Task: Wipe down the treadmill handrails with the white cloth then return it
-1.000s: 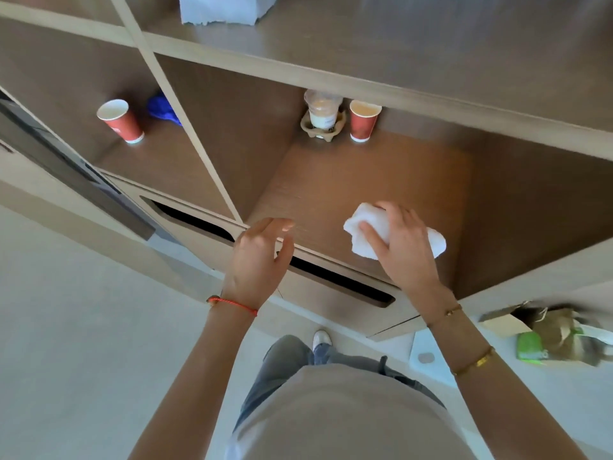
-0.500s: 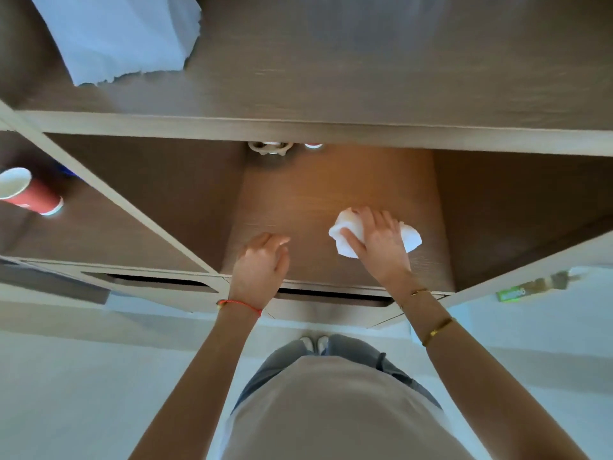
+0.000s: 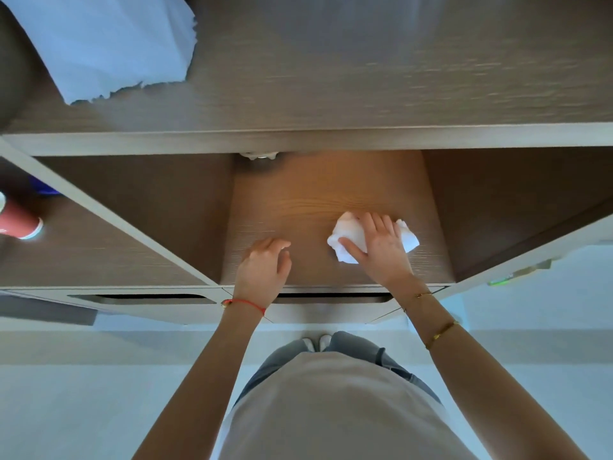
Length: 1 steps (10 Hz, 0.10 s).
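The crumpled white cloth (image 3: pixel 346 242) lies on the wooden floor of the middle shelf compartment (image 3: pixel 298 207). My right hand (image 3: pixel 378 247) rests flat on top of it, fingers spread over the cloth and thumb along its near side. My left hand (image 3: pixel 265 270) hovers just left of it near the compartment's front edge, fingers loosely curled and holding nothing. No treadmill is in view.
A red paper cup (image 3: pixel 18 224) stands in the left compartment. A sheet of pale paper towel (image 3: pixel 106 44) hangs on the shelf top above. A cup holder (image 3: pixel 258 156) peeks out at the compartment's back. Slotted drawer fronts (image 3: pixel 142 298) run below the shelf.
The view has tilted down and closer to the shelf. My right hand has pressed the cloth lower onto the compartment floor, and its fingers have flattened over it. The left hand stays beside it.
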Motion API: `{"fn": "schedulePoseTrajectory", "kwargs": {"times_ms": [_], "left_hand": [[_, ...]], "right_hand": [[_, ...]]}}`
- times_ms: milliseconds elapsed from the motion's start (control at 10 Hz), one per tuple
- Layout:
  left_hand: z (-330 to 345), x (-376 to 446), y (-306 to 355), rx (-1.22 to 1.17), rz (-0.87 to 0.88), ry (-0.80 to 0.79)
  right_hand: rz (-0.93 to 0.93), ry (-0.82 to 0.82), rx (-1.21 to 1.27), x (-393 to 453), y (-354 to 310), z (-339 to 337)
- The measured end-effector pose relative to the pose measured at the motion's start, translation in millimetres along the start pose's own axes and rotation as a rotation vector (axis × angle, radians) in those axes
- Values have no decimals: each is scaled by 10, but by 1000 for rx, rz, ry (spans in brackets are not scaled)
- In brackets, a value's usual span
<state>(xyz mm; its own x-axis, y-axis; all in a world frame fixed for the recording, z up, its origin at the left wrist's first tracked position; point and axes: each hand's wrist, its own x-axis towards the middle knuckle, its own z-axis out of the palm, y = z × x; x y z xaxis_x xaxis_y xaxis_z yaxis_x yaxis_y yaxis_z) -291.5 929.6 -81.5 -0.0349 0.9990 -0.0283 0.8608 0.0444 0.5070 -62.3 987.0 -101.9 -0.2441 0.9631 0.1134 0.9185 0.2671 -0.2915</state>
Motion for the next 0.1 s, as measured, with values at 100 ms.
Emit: {"fn": "schedulePoseTrajectory", "kwargs": {"times_ms": [100], "left_hand": [[-90,-23,8,6,4,66]], "right_hand": [[62,31,24,-86,19,-144]]}}
